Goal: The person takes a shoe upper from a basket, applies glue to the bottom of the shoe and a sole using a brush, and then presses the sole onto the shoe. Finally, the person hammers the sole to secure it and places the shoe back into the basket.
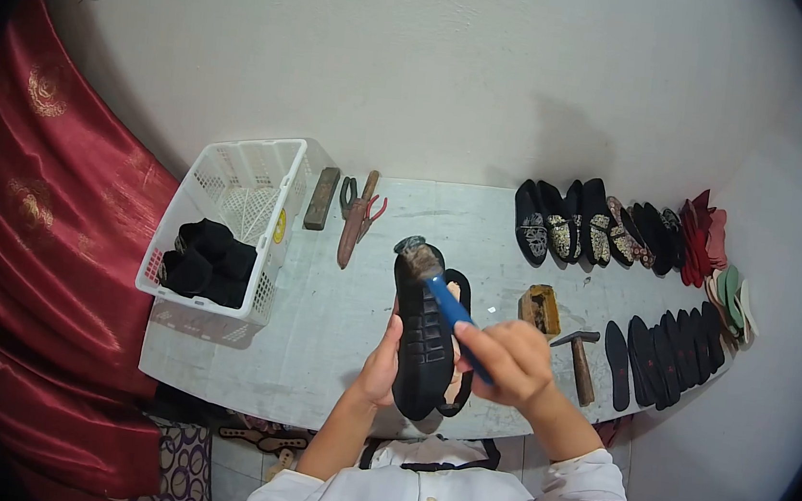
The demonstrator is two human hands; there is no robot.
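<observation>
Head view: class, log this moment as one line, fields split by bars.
left hand: holds black shoe, sole facing camera | right hand: grips blue-handled tool, over sole | contact: unclear | nearby: hammer

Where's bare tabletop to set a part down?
Free: back centre of the pale grey table, between red-handled metal tool and black patterned shoes; front left, between white perforated plastic basket and left hand. Crowded: right end, with black flat insoles, wooden-handled hammer, yellowish rectangular box.
</observation>
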